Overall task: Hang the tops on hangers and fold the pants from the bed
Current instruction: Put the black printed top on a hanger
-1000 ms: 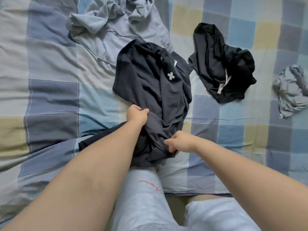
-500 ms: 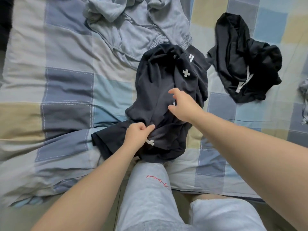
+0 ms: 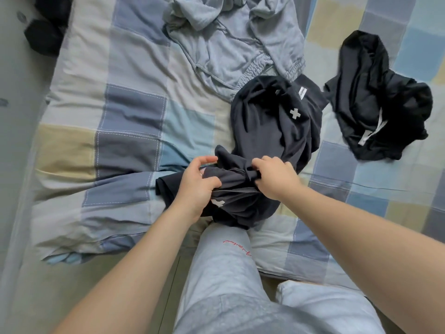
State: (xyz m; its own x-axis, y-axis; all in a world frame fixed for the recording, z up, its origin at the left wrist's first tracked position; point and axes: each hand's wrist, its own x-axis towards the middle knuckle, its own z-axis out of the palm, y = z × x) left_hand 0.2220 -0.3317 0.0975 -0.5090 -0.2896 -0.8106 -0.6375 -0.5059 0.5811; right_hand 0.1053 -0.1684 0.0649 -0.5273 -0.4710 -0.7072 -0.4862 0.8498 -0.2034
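Note:
A dark charcoal garment (image 3: 267, 126) with small white cross marks lies crumpled near the bed's front edge. My left hand (image 3: 196, 182) grips a bunched fold at its near left part. My right hand (image 3: 274, 175) grips the bunched fabric just to the right, fingers curled into the cloth. A light grey-blue garment (image 3: 231, 42) with an elastic waistband is heaped behind it, partly under the dark one. A black garment (image 3: 375, 100) with a white drawstring lies apart to the right. No hanger is in view.
The bed wears a checked blue, grey and yellow sheet (image 3: 130, 116); its front edge runs just before my legs (image 3: 224, 273). The floor (image 3: 21, 131) shows at the left, with dark objects (image 3: 45, 30) at the top left corner.
My right hand came back from the middle of the dark garment to the bunched fabric beside my left hand. The view shifted left, so the clothes now sit further right.

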